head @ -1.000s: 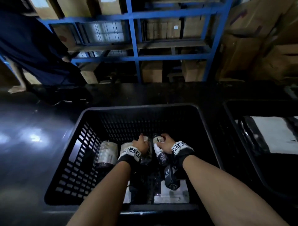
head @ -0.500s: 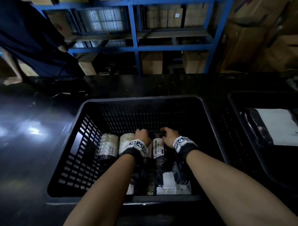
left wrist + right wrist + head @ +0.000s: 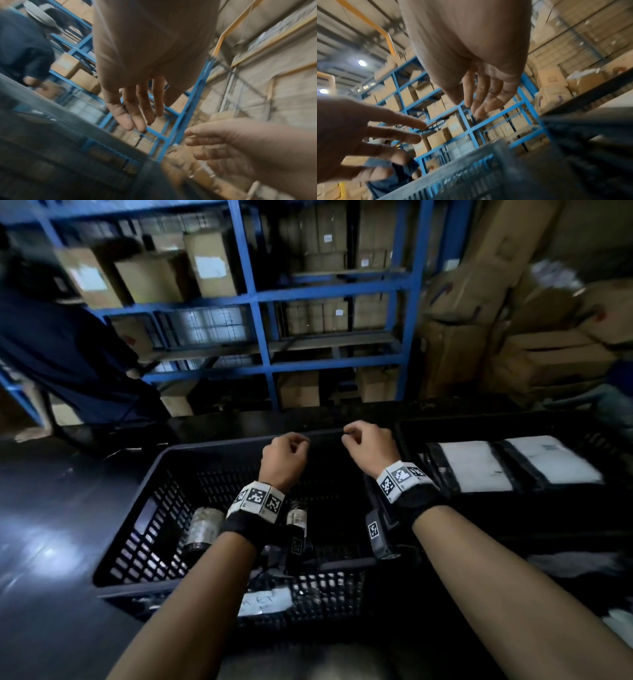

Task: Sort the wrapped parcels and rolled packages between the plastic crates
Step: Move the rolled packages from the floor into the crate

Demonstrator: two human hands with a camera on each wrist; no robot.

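While nothing sits in them, both hands, left (image 3: 284,457) and right (image 3: 371,447), loose-fingered above the left crate (image 3: 147,510).

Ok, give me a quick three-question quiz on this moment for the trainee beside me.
1. True or false: the left hand grips a roll.
2. Where do the flat white parcels lie? A) left crate B) right crate C) neither
3. Short answer: which crate holds the rolls?

Key: 1 false, it holds nothing. 2 B. 3 the left crate.
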